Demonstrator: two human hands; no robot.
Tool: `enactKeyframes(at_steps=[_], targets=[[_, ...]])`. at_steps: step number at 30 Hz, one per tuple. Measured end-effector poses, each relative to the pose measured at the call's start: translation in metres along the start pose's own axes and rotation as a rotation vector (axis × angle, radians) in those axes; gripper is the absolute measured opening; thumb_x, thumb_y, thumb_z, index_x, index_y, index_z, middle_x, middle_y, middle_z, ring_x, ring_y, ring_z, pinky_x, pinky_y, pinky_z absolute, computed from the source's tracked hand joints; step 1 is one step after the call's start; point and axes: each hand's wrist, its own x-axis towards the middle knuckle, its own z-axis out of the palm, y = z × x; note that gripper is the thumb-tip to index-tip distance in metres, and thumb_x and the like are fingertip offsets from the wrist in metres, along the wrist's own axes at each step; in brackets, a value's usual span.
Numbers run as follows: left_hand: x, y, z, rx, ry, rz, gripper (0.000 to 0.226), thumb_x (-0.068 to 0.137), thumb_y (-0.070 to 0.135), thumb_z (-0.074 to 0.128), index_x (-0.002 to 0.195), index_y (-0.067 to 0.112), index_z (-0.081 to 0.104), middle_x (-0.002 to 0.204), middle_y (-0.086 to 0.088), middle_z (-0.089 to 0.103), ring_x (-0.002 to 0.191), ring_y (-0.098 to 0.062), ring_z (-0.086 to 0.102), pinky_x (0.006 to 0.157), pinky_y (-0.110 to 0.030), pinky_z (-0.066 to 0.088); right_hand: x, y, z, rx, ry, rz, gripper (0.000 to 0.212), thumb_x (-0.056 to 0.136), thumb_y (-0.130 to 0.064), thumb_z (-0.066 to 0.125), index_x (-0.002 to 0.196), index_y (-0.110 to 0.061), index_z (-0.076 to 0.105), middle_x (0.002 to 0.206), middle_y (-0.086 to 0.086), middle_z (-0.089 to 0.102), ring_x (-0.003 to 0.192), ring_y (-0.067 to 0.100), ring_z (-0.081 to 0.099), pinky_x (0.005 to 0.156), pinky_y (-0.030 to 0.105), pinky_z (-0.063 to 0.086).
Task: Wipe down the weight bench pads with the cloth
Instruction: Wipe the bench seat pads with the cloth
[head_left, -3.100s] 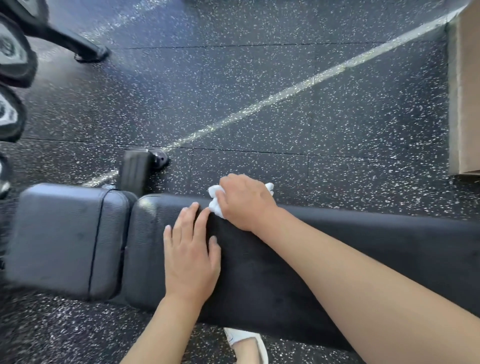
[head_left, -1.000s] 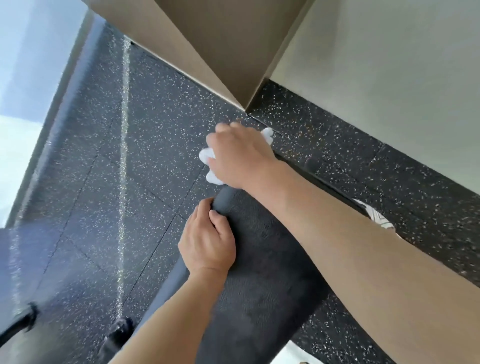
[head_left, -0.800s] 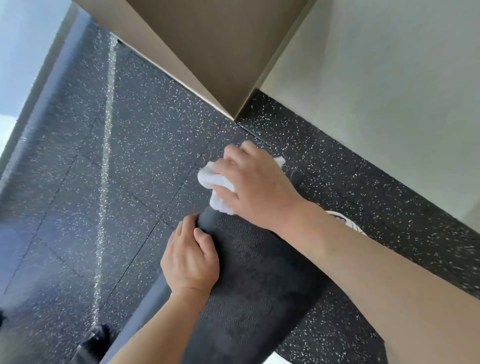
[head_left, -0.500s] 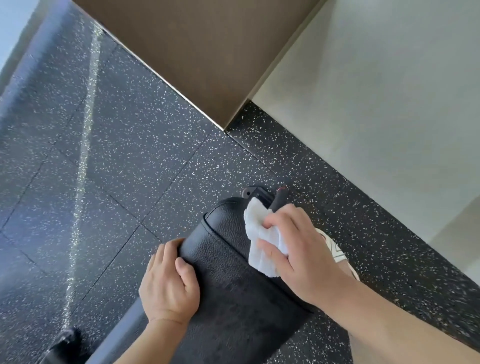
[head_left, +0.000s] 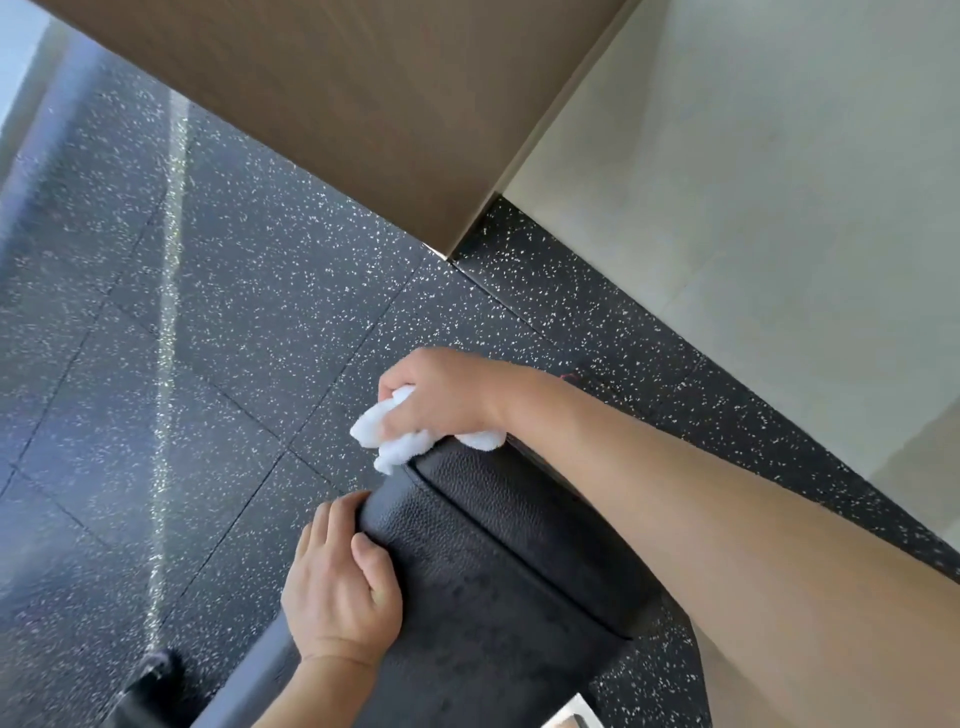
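The black weight bench pad (head_left: 498, 566) runs from the bottom of the frame up to its far end near the middle. My right hand (head_left: 441, 397) grips a crumpled white cloth (head_left: 400, 441) and presses it on the pad's far end edge. My left hand (head_left: 340, 587) holds the pad's left side edge, fingers curled over it and thumb on the top. My right forearm crosses above the pad's right side and hides it.
Black speckled rubber floor (head_left: 223, 322) surrounds the bench. A brown wooden panel (head_left: 363, 104) and a pale wall (head_left: 753, 182) stand close beyond the far end. A dark bench frame part (head_left: 156, 686) shows at the bottom left.
My right hand has carried the cloth from the pad's top surface over to its far end edge. My left hand has stayed gripping the left side edge.
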Motion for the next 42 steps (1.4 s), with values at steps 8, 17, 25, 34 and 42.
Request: enactKeyframes(at_steps=[8, 17, 25, 34, 42], targets=[[-0.001, 0.001, -0.001, 0.006, 0.023, -0.004, 0.037, 0.091, 0.033, 0.028, 0.116, 0.023, 0.054, 0.106, -0.003, 0.065, 0.097, -0.034, 0.06, 0.072, -0.041, 0.042, -0.093, 0.063, 0.054, 0.186, 0.635, -0.149, 0.011, 0.104, -0.041, 0.055, 0.104, -0.029, 0.054, 0.097, -0.015, 0.053, 0.089, 0.005, 0.051, 0.074, 0.025, 0.038], [-0.006, 0.0, 0.003, 0.002, 0.141, 0.031, 0.042, 0.093, 0.037, 0.022, 0.113, 0.021, 0.056, 0.103, -0.009, 0.068, 0.088, -0.039, 0.061, 0.068, -0.04, 0.034, -0.159, 0.091, 0.149, -0.328, 1.174, -0.029, 0.023, 0.102, -0.035, 0.057, 0.115, -0.017, 0.062, 0.114, -0.005, 0.056, 0.096, 0.021, 0.049, 0.085, 0.041, 0.045], [-0.004, -0.005, 0.009, -0.021, 0.194, 0.029, 0.039, 0.093, 0.038, 0.021, 0.105, 0.023, 0.055, 0.094, -0.008, 0.068, 0.076, -0.031, 0.051, 0.067, -0.039, 0.032, -0.138, 0.071, 0.139, -0.347, 1.132, 0.054, 0.043, 0.101, -0.044, 0.053, 0.131, -0.015, 0.062, 0.128, 0.0, 0.063, 0.107, 0.025, 0.063, 0.088, 0.039, 0.051], [-0.003, -0.006, 0.009, -0.023, 0.187, 0.028, 0.035, 0.094, 0.037, 0.022, 0.106, 0.029, 0.054, 0.095, -0.002, 0.068, 0.075, -0.027, 0.048, 0.066, -0.037, 0.032, -0.095, 0.035, 0.112, -0.435, 1.068, 0.024, 0.038, 0.104, -0.043, 0.04, 0.126, -0.02, 0.06, 0.119, -0.002, 0.062, 0.099, 0.022, 0.058, 0.079, 0.033, 0.045], [-0.002, -0.009, 0.012, -0.014, 0.196, 0.029, 0.034, 0.094, 0.038, 0.021, 0.106, 0.029, 0.052, 0.095, -0.004, 0.067, 0.076, -0.027, 0.048, 0.068, -0.038, 0.034, -0.183, 0.11, 0.159, -0.224, 1.148, 0.059, 0.034, 0.104, -0.036, 0.047, 0.127, -0.012, 0.057, 0.118, -0.004, 0.055, 0.099, 0.019, 0.048, 0.086, 0.035, 0.044]])
